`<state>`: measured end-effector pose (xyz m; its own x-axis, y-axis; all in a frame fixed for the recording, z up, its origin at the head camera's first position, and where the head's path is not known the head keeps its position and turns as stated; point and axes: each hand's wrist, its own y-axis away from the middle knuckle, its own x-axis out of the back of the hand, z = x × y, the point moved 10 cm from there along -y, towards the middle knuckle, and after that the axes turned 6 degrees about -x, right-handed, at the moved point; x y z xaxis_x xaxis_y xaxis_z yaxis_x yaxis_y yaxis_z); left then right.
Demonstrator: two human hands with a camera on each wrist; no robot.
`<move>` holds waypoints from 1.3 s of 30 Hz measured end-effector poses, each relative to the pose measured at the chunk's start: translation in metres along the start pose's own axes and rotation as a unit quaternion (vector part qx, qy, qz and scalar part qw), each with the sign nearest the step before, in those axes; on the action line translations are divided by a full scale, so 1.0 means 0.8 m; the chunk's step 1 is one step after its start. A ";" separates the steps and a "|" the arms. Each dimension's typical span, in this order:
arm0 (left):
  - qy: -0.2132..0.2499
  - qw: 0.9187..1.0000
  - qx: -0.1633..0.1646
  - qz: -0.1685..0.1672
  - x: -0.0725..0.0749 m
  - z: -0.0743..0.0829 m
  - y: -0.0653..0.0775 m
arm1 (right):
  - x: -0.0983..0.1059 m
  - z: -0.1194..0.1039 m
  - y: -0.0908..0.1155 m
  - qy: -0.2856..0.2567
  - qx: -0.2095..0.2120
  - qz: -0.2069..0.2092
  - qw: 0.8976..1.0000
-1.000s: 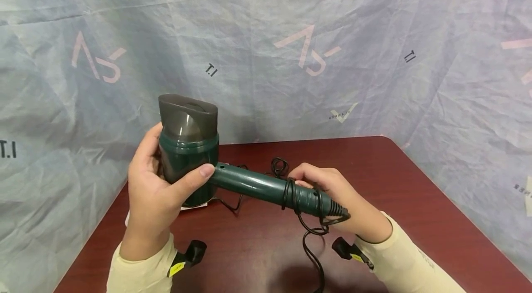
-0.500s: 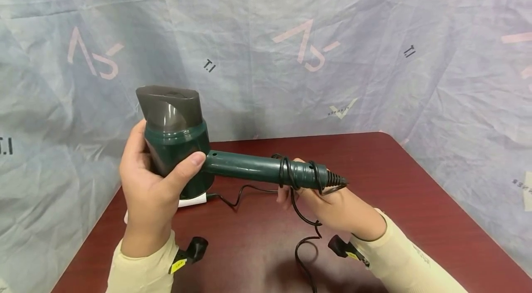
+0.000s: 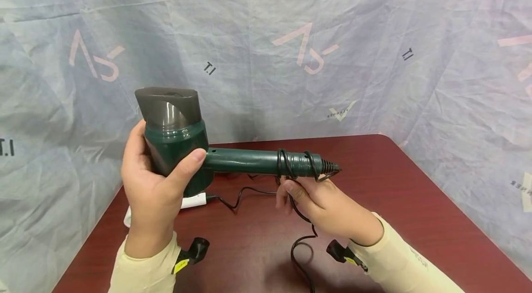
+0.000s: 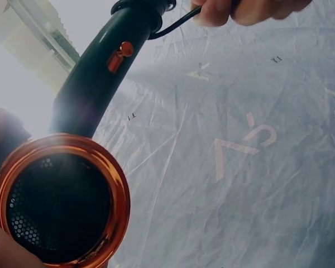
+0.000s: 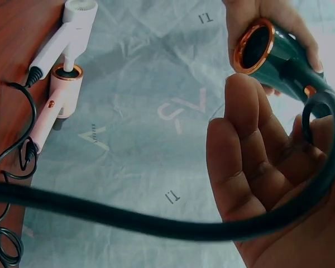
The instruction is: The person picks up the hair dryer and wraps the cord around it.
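Note:
My left hand [image 3: 151,187] grips the body of a dark green hair dryer [image 3: 245,161], thumb across the base of the handle. The dryer's smoky nozzle [image 3: 168,110] points up, and the handle lies nearly level to the right. In the left wrist view its copper intake ring [image 4: 123,190] and copper-coloured switch [image 4: 120,56] show. A black cord [image 5: 201,230] winds around the handle's end and hangs to the table. Just below that end, my right hand [image 3: 332,205] pinches the cord between thumb and forefinger; the other fingers spread loosely.
A white hair dryer [image 5: 78,33] and a pink hair dryer [image 5: 64,97] lie on the dark red table [image 3: 374,168]; behind my left hand, the white handle [image 3: 194,200] shows with its black cord [image 3: 238,200]. A printed grey cloth [image 3: 257,53] hangs around the table.
The green hair dryer has shifted left and its handle has swung up to level. My right hand has moved from behind the handle to below its end, with the cord pinched.

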<state>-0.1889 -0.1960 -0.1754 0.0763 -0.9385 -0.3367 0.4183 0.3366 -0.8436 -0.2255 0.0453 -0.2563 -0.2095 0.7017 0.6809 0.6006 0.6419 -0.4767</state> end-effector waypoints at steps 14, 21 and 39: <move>-0.007 1.000 -0.017 0.015 0.000 0.006 0.000 | -0.012 -0.001 0.002 0.034 -0.029 -0.018 0.999; 0.000 1.000 -0.011 0.022 0.001 0.005 0.000 | -0.016 -0.011 0.003 0.033 -0.012 -0.014 0.999; -0.031 0.999 -0.025 0.000 0.001 0.009 -0.004 | -0.025 -0.054 0.017 0.071 0.086 -0.043 0.993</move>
<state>-0.1841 -0.1984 -0.1700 0.1338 -0.9407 -0.3117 0.3720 0.3392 -0.8640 -0.1798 0.0264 -0.2528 -0.1362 0.5996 0.7886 0.4412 0.7495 -0.4936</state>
